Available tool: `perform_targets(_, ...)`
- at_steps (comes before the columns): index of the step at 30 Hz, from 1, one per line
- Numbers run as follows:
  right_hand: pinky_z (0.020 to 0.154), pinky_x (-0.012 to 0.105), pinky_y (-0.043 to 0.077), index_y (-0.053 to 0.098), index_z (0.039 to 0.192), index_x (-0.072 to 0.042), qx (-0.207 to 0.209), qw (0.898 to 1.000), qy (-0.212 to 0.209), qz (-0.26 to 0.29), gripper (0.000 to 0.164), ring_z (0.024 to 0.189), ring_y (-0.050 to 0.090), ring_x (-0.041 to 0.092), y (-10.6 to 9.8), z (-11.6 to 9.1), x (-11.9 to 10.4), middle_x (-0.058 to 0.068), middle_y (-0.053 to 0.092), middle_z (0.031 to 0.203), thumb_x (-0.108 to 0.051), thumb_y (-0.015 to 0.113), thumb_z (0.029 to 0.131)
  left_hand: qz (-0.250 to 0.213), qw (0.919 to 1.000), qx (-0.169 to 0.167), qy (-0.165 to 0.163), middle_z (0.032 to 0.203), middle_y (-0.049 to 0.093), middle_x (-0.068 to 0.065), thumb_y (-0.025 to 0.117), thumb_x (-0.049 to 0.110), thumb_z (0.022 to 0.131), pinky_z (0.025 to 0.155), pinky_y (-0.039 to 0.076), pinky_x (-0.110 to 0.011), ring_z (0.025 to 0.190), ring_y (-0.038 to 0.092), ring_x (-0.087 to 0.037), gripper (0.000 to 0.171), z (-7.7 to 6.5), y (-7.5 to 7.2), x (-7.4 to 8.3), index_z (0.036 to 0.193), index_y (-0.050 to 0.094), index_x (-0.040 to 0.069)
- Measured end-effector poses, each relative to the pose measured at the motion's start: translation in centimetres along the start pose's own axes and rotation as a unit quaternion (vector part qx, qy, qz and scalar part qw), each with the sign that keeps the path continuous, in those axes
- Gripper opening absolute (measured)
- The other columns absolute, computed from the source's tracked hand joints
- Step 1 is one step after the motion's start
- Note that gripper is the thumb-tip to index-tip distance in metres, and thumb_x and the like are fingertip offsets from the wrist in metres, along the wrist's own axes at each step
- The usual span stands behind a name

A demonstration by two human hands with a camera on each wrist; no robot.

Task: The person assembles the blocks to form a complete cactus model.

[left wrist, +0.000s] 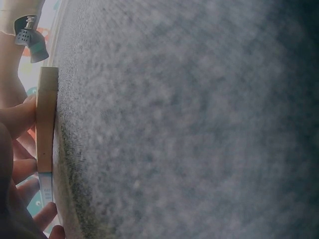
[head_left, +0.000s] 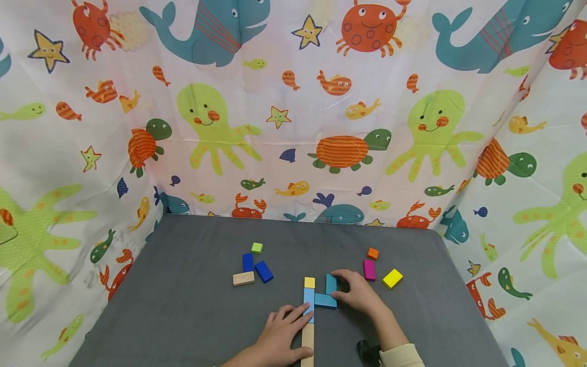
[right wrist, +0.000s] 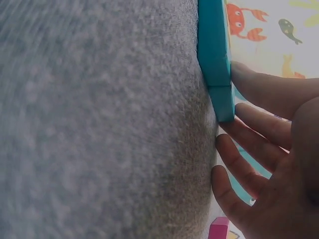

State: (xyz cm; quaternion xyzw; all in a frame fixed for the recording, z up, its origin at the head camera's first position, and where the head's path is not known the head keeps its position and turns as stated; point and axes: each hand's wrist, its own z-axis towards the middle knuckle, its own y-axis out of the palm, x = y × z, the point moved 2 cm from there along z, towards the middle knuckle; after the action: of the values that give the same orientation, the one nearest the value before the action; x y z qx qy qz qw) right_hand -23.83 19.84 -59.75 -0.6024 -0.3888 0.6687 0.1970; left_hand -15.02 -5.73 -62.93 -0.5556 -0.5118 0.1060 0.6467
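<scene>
A light blue block (head_left: 309, 295) lies in line between a small yellow block (head_left: 309, 282) and pale wooden pieces (head_left: 308, 334). My left hand (head_left: 281, 339) rests along this column, fingers spread over the blue and thumb against the wood (left wrist: 46, 124). From the column's right side a teal block (head_left: 324, 301) runs sideways. Another teal block (head_left: 330, 284) points away from its right end. My right hand (head_left: 359, 293) holds that second block lightly, index finger at its far end and thumb at its near end. Its other fingers are extended in the right wrist view.
Left of the column lie two dark blue blocks (head_left: 263, 271), a green cube (head_left: 257, 248) and a wooden block (head_left: 243, 279). On the right are an orange cube (head_left: 373, 253), a magenta block (head_left: 369, 270) and a yellow block (head_left: 392, 279). A patterned curtain (head_left: 284, 137) borders the grey table (head_left: 197, 316).
</scene>
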Motion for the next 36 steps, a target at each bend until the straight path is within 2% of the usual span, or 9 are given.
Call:
perform_targets(7,0.104,0.051,0.047,0.066,0.131,-0.015,0.009,1.000,0.006,0.007,0.049,0.115,0.060,0.025,-0.1,-0.2,0.0,0.005,0.065,0.130,-0.024,0.082,0.086,-0.006,1.0000,0.002,0.005,0.166,0.020,0.020,0.051,0.073,0.091,0.092,0.037,-0.048,0.134,0.034,-0.021,0.076,0.1,0.1,-0.2,0.157,0.030,0.042)
perform_targets(19,0.093,0.046,0.055,0.062,0.136,-0.012,0.088,0.996,0.006,0.029,0.045,0.105,0.066,0.024,-2.4,-1.3,0.5,0.008,0.067,0.128,-0.012,0.074,0.093,-0.014,0.9996,0.014,0.017,0.166,0.020,0.019,0.048,0.072,0.093,0.091,0.036,-0.049,0.135,0.034,-0.021,0.073,0.0,0.4,-0.5,0.157,0.031,0.042)
perform_targets(30,0.096,0.050,0.054,0.062,0.138,-0.011,0.136,0.990,0.032,0.018,0.044,0.107,0.063,0.029,-4.6,-2.6,2.0,0.012,0.066,0.127,-0.021,0.072,0.095,-0.011,0.9997,0.011,0.018,0.167,0.020,0.018,0.049,0.071,0.094,0.091,0.036,-0.049,0.135,0.034,-0.023,0.073,0.0,0.3,-0.3,0.158,0.031,0.040)
perform_targets(36,0.090,0.049,0.056,0.062,0.136,-0.006,0.160,0.986,0.039,0.012,0.046,0.101,0.065,0.030,-5.2,-3.3,2.8,0.017,0.067,0.122,-0.019,0.074,0.093,-0.007,0.9997,0.013,0.019,0.167,0.021,0.017,0.050,0.070,0.094,0.089,0.036,-0.048,0.134,0.035,-0.022,0.074,-0.3,0.1,0.1,0.158,0.032,0.038)
